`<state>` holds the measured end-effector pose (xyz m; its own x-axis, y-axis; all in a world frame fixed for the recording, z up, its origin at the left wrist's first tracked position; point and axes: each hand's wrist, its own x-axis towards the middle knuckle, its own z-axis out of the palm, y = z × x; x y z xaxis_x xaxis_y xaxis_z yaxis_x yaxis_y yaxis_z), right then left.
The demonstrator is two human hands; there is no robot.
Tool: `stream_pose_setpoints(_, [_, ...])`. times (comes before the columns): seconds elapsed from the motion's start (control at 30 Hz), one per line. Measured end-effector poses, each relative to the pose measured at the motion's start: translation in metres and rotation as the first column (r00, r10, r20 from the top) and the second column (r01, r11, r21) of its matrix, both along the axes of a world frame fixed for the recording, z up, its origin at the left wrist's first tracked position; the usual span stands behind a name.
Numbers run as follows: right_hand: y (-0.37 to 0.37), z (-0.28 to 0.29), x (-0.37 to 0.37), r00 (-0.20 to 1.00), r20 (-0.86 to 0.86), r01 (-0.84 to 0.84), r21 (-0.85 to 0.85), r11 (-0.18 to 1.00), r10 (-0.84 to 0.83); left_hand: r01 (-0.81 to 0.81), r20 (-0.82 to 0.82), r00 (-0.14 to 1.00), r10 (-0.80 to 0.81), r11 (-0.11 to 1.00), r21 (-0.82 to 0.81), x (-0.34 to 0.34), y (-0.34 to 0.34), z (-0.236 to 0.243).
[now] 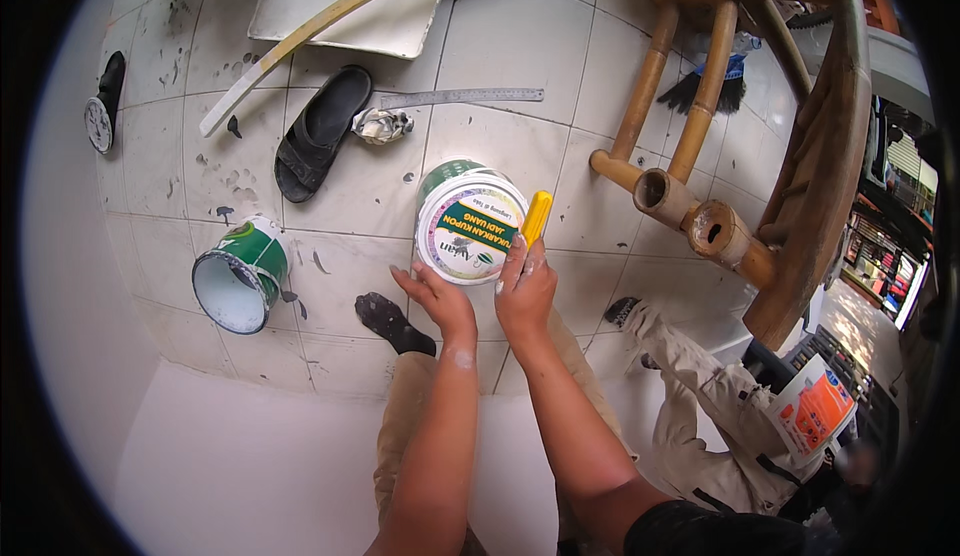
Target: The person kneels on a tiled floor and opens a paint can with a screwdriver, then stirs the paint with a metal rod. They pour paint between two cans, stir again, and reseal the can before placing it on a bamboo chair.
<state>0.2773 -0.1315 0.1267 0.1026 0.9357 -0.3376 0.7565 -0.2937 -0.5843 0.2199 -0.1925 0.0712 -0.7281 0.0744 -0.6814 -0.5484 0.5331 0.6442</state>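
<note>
A white-lidded green paint tub (473, 228) is in front of me in the middle of the head view, its round lid facing me. My right hand (525, 286) is at the lid's right edge, with fingers closed round a yellow-handled tool (537, 218). The tool's working end is hidden, so I cannot tell its kind. My left hand (443, 301) is at the lid's lower left edge, fingers stretched out and apart, holding nothing; whether it presses on the tub is unclear.
An open green paint bucket (238, 278) lies tipped at left. Beyond are a black sandal (322, 134), a crumpled wrapper (382, 126), a steel ruler (465, 97), a wooden strip (300, 38) and a white tray (425, 26). A bamboo chair (690, 126) and another person's legs (690, 396) occupy the right.
</note>
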Motion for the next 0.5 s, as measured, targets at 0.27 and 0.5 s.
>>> stream_pose_setpoints(0.27, [-0.005,-0.098,0.02,0.707,0.008,0.707,-0.033,0.707,-0.707,0.977,-0.449,0.068,-0.891,0.15,-0.15,-0.101,0.146,0.023])
stream_pose_setpoints(0.5, [0.039,-0.086,0.003,0.795,-0.164,0.599,0.072,0.797,-0.583,0.979,-0.007,0.203,-0.979,0.202,0.023,-0.107,0.127,-0.004])
